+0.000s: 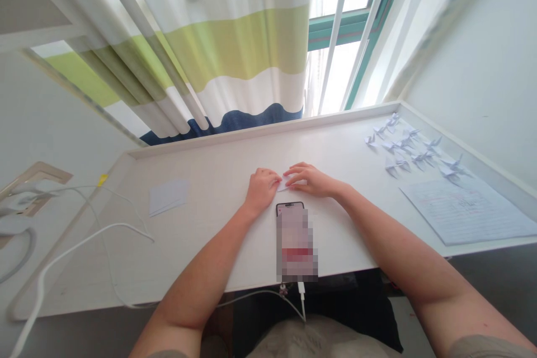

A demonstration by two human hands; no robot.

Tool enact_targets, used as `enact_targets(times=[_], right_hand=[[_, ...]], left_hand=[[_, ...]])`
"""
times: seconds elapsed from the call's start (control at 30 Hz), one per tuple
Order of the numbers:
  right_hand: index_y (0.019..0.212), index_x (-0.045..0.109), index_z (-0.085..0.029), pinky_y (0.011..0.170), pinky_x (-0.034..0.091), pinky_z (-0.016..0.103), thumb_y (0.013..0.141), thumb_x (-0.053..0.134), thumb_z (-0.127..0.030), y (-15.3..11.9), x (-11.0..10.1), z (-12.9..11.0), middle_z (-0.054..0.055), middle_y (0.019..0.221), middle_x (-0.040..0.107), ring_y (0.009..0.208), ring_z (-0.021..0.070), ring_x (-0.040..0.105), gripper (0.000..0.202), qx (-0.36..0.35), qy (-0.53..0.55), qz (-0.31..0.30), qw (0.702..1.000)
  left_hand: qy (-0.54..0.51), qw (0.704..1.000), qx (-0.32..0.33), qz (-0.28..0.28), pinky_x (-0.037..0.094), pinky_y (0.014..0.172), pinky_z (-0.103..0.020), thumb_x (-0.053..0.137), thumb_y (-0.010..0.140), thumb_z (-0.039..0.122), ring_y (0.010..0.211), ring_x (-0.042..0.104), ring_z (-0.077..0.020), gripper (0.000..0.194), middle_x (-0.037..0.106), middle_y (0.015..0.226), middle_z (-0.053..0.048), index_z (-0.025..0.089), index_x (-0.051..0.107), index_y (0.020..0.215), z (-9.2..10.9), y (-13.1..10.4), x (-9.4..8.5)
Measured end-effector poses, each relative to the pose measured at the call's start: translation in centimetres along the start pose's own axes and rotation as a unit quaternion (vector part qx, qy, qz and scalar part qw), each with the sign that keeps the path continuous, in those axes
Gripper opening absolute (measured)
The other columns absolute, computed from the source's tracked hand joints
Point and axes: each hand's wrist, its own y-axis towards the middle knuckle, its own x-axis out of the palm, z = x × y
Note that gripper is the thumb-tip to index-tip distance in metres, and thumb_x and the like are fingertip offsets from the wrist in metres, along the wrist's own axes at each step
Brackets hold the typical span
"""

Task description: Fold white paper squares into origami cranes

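A small piece of white folded paper (282, 185) lies on the desk between my two hands, partly hidden by the fingers. My left hand (263, 187) has its fingers curled and closed at the paper's left side. From the right, my right hand (312, 180) bends its fingers onto the same paper and holds that side. Just below the hands, toward my body, a phone (290, 210) lies on the desk with most of its screen blurred out.
Several folded paper cranes (413, 142) stand at the far right of the white desk (218, 179). Written sheets (465, 210) lie in front of them. Loose white paper squares (168, 197) rest at the left. White cables (104, 229) cross the left side; a charging plug (301, 289) enters the phone.
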Motion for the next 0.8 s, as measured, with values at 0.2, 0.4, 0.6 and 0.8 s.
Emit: enact_targets(times=[0.2, 0.4, 0.6, 0.8], right_hand=[[0.092, 0.081, -0.025, 0.113, 0.048, 0.057, 0.102, 0.065, -0.025, 0.4, 0.8, -0.2, 0.008, 0.123, 0.08, 0.124, 0.0312, 0.064, 0.018, 0.031, 0.007, 0.04, 0.999], [0.086, 0.076, -0.024, 0.111, 0.049, 0.052, 0.1, 0.067, -0.025, 0.5, 1.4, -0.5, 0.008, 0.118, 0.079, 0.121, 0.0299, 0.065, 0.016, 0.039, 0.005, 0.063, 0.997], [0.085, 0.076, -0.023, 0.108, 0.05, 0.052, 0.096, 0.071, -0.025, 0.7, 1.7, 0.0, 0.01, 0.114, 0.078, 0.113, 0.0294, 0.066, 0.011, 0.059, 0.016, 0.085, 0.995], [0.091, 0.08, -0.026, 0.111, 0.049, 0.05, 0.095, 0.069, -0.025, 0.4, 0.7, 0.4, 0.007, 0.119, 0.078, 0.12, 0.0277, 0.067, 0.012, 0.04, 0.065, 0.052, 0.996]], left_hand=[[-0.052, 0.997, 0.027, -0.042, 0.051, 0.111, -0.045, 0.073, 0.094, 0.022, 0.115, 0.071, -0.0251, 0.009, 0.083, 0.111, -0.003, 0.025, 0.081, 0.092, -0.5, 0.2, -0.7], [-0.052, 0.997, 0.023, -0.052, 0.049, 0.112, -0.048, 0.078, 0.093, 0.029, 0.117, 0.071, -0.0262, 0.006, 0.083, 0.113, -0.003, 0.026, 0.081, 0.088, -0.5, 0.2, -1.1], [-0.047, 0.997, 0.018, -0.056, 0.047, 0.113, -0.05, 0.08, 0.091, 0.023, 0.12, 0.07, -0.0261, 0.005, 0.082, 0.116, -0.001, 0.026, 0.079, 0.087, -0.3, 0.1, -1.2], [-0.034, 0.997, 0.02, -0.064, 0.047, 0.114, -0.05, 0.078, 0.092, 0.023, 0.122, 0.069, -0.0267, 0.007, 0.081, 0.118, 0.0, 0.029, 0.082, 0.095, -0.2, 0.1, -1.2]])
